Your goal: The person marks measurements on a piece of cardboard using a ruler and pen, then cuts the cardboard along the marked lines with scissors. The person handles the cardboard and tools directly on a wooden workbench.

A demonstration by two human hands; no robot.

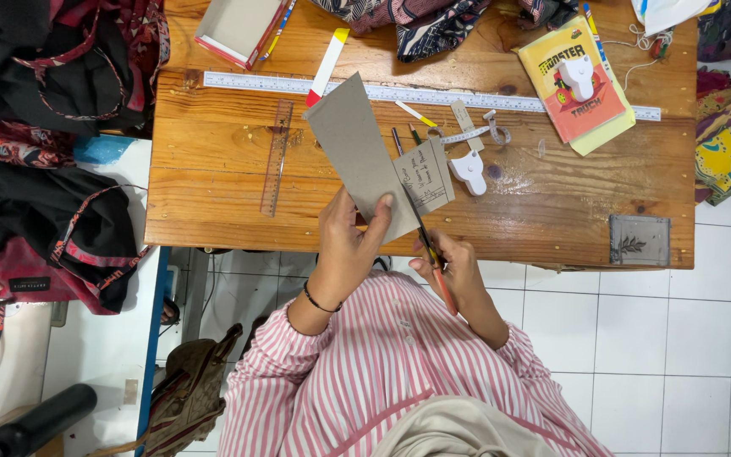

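Grey cardboard point(357, 152) is pinched in my left hand point(344, 245), thumb over its lower edge, standing tilted above the table's near edge. My right hand point(458, 271) grips scissors point(429, 245) beside it; the handles are buried in the fist, and the blades are thin and hard to read against a small written paper slip point(426, 176). Beyond the card lie a long steel ruler point(433, 95) and a clear ruler point(277, 156) on the wooden table point(552, 203). White floor tiles point(678, 338) below.
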